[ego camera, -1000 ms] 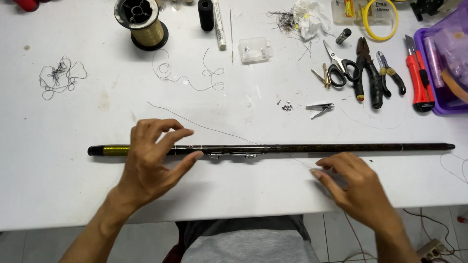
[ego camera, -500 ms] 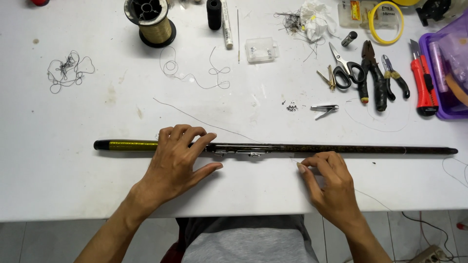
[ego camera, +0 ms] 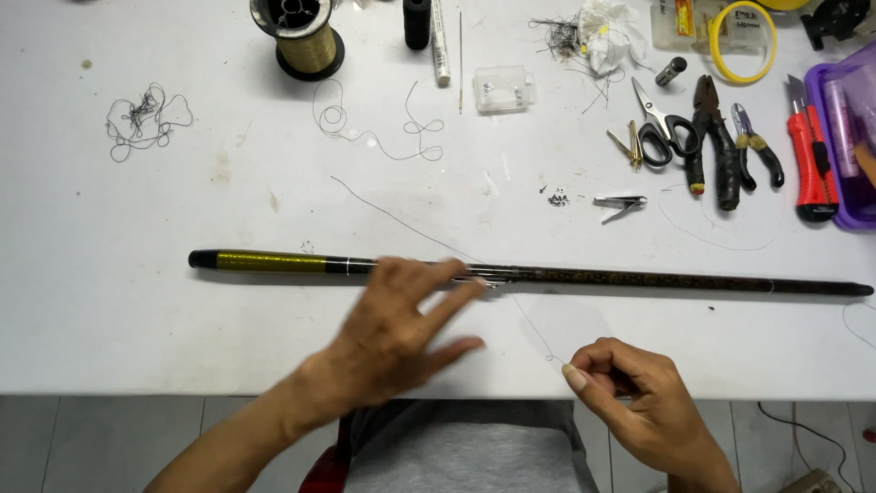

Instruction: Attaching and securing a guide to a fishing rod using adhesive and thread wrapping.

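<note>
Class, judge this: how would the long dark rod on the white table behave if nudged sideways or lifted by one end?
The rod looks round and thin, so a nudge would probably roll it. It lies straight, so it is likely stiff, perhaps sagging slightly when lifted by its gold end.

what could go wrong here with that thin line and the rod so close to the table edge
The right hand pinches the thin line at the table edge; a firm pull might snap it or drag it off the rod.

The left hand lies spread over the rod, not gripping it, so the rod could roll.

Loose small metal bits nearby could scatter.
</note>
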